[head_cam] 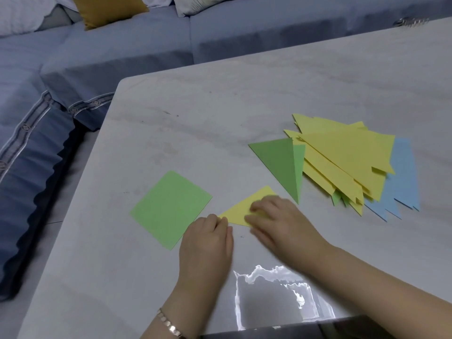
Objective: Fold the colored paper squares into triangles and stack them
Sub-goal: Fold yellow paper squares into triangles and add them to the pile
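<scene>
Left hand [206, 241] pinches a corner of the yellow triangle [241, 211]; blurred right hand [278, 221] presses on it, covering its right part.

- matt paper: green square [171, 209], yellow triangle [244, 208]
- glossy, marble-look table [220, 118]
- blue cloth sofa [97, 50]
- metal bracelet [170, 325]

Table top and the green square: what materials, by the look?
Table top: seems pale marble or marble-look slab, glossy; faint grey veining, bright reflection near the front edge. Green square: thin matte paper or light card; lies flat, crisp edges, no shine.
</scene>
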### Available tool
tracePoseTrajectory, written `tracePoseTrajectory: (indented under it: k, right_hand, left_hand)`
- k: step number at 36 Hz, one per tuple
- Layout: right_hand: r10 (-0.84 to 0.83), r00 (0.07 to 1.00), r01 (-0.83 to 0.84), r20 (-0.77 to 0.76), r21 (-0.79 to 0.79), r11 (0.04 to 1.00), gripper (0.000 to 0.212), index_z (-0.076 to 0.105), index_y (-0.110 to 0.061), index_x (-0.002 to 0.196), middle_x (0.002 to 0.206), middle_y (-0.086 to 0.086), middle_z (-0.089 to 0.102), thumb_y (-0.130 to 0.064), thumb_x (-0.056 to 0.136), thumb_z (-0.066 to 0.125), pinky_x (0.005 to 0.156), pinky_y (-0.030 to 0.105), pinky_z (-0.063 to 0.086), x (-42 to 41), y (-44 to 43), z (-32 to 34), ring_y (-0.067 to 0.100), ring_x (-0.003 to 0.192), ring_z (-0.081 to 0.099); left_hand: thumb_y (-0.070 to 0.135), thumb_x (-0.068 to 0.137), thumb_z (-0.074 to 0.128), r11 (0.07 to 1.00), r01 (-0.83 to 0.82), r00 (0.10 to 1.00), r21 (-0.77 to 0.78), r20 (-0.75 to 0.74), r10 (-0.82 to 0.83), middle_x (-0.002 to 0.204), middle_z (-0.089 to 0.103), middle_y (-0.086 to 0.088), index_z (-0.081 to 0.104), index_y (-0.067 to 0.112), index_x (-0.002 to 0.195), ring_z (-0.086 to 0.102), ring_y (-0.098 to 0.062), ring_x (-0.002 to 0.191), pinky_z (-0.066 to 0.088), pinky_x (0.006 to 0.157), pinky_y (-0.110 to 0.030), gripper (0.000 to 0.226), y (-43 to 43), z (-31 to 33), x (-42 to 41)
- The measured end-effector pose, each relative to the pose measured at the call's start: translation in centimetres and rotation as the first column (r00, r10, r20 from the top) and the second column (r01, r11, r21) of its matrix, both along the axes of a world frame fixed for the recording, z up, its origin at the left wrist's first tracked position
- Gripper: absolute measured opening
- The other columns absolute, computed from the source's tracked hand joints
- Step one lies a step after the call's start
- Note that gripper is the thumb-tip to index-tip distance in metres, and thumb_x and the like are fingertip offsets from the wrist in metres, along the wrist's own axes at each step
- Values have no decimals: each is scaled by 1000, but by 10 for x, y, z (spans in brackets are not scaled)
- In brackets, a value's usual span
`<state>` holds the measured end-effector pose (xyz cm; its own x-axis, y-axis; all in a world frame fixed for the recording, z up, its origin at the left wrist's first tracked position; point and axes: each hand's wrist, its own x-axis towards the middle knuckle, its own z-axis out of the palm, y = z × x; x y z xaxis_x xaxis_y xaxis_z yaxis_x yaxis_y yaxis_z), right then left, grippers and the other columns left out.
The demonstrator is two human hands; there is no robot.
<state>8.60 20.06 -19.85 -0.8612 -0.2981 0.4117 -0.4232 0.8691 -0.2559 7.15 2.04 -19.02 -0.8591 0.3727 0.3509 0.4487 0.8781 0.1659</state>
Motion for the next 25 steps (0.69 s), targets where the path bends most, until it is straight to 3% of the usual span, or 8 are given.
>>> tracePoseTrajectory:
  k: [4, 16, 25]
  right_hand:
    - [32, 999, -30, -21, 81, 996, 24, 70, -13, 92, 94, 2, 64, -25, 86, 49, 75, 30, 38, 19, 6, 1, 22, 96, 53]
    - [-127, 987, 121, 97, 65, 991, 27, 74, -21, 87, 107, 2, 67, -34, 86, 51, 78, 33, 39, 69, 60, 19, 23, 105, 54]
    - [-263, 949, 256, 174, 62, 965, 43, 67, -16, 49, 92, -2, 70, -36, 82, 49, 71, 29, 39, 61, 63, 32, 25, 88, 61]
  left_hand:
    - [20, 84, 43, 1000, 3, 1000, -7, 6, -3, 60, 47, -2, 61, 10, 61, 44, -22, 52, 26, 53, -29, 31, 0, 1, -1]
    - [18, 84, 42, 999, 25, 998, 35, -62, -22, 59, 47, -4, 65, 8, 65, 45, -24, 51, 32, 49, -32, 32, 1, 3, 0]
    - [17, 83, 44, 998, 31, 998, 57, -54, -27, 60, 48, -3, 68, 8, 66, 46, -23, 51, 36, 45, -32, 30, 0, 3, 1]
